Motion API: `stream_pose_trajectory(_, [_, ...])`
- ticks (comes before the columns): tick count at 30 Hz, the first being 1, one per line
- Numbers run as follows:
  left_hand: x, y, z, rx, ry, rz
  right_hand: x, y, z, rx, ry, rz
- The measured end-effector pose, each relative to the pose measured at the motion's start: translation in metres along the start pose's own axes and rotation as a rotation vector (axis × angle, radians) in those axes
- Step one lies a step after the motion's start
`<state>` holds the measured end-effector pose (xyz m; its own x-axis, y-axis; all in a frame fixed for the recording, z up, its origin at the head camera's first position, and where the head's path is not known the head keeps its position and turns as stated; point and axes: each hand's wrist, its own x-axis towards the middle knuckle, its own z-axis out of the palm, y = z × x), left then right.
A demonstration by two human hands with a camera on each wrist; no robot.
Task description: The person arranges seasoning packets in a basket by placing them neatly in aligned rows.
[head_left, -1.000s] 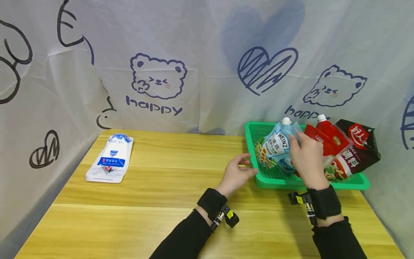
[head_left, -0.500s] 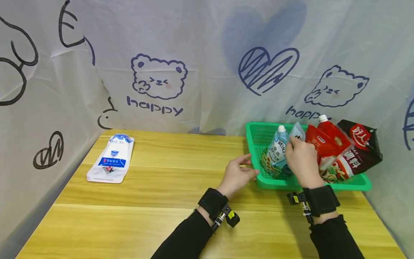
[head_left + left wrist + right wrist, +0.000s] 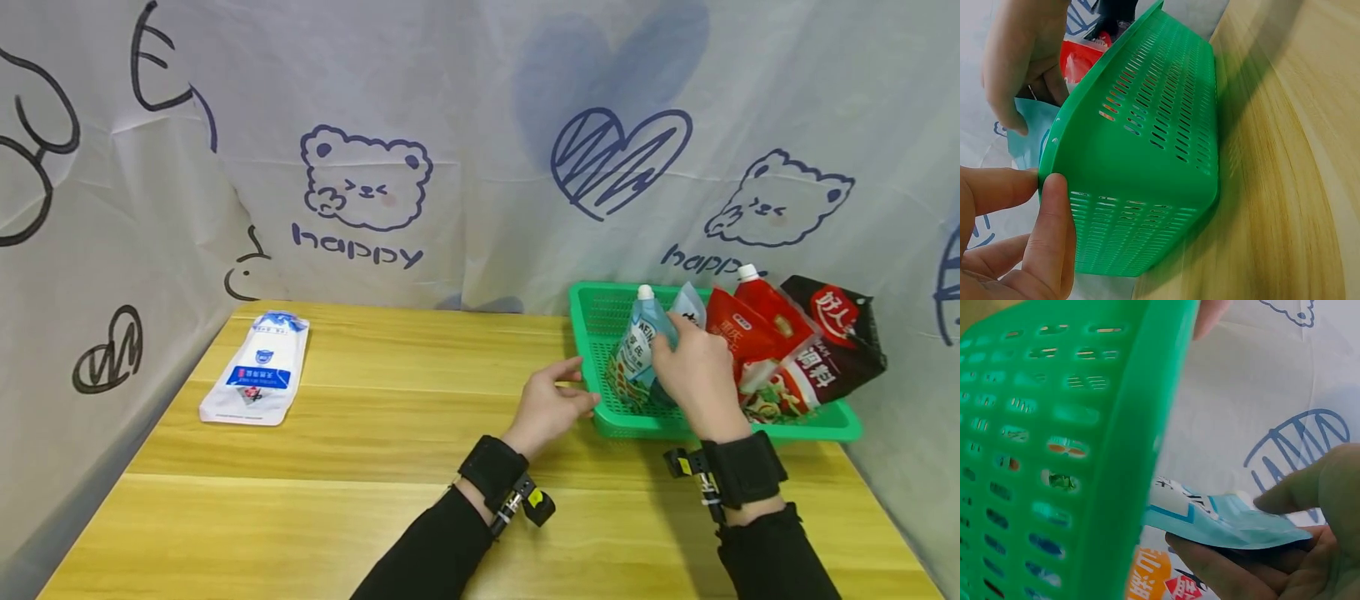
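Note:
My right hand (image 3: 696,371) is in the green basket (image 3: 611,422), gripping the side of a light-blue Heinz spouted pouch (image 3: 637,350) with a white cap. In the right wrist view, the thumb lies over the pouch (image 3: 1235,522) and the fingers pass beneath it. The pouch stands nearly upright at the basket's left end, its lower right part hidden by the hand. My left hand (image 3: 551,408) pinches the basket's left rim between thumb and finger, as the left wrist view shows. Right behind the right hand, a pale-blue packet (image 3: 688,306) pokes up.
A red spouted pouch (image 3: 761,312) and a dark red seasoning bag (image 3: 832,354) lean in the basket's right part. On the wooden table (image 3: 375,442), a white-and-blue packet (image 3: 258,371) lies flat at far left. A printed cloth (image 3: 480,167) hangs behind.
My right hand has moved slightly left, and the Heinz pouch has shifted left and lower and turned more edge-on. The pale-blue packet behind shows more. The left hand stays on the rim.

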<state>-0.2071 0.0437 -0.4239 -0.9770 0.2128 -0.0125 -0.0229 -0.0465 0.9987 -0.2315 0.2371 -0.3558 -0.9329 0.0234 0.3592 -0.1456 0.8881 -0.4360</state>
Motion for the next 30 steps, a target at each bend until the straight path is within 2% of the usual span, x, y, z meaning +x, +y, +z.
stream_pose_trajectory(3, [-0.001,0.0,-0.001,0.002,0.002,0.008,-0.006,-0.003,-0.005,-0.002,0.024,0.007])
stream_pose_trajectory(5, [0.0,-0.001,-0.001,0.002,0.001,0.009,-0.011,-0.005,-0.008,0.007,0.063,-0.017])
stream_pose_trajectory(12, [-0.001,-0.002,-0.001,0.0,-0.005,0.003,-0.034,-0.011,-0.015,0.062,0.254,-0.133])
stream_pose_trajectory(15, [0.0,-0.002,0.0,-0.004,-0.004,0.0,-0.045,-0.009,-0.013,0.078,0.33,-0.223])
stream_pose_trajectory(18, [0.0,-0.001,-0.001,-0.008,0.001,-0.003,-0.054,-0.005,-0.006,0.105,0.383,-0.357])
stream_pose_trajectory(22, [0.0,0.001,-0.001,-0.004,0.008,-0.008,-0.064,0.004,0.008,0.145,0.36,-0.504])
stream_pose_trajectory(30, [0.0,0.001,0.001,0.001,0.012,-0.015,-0.082,0.024,0.032,0.069,0.185,-0.555])
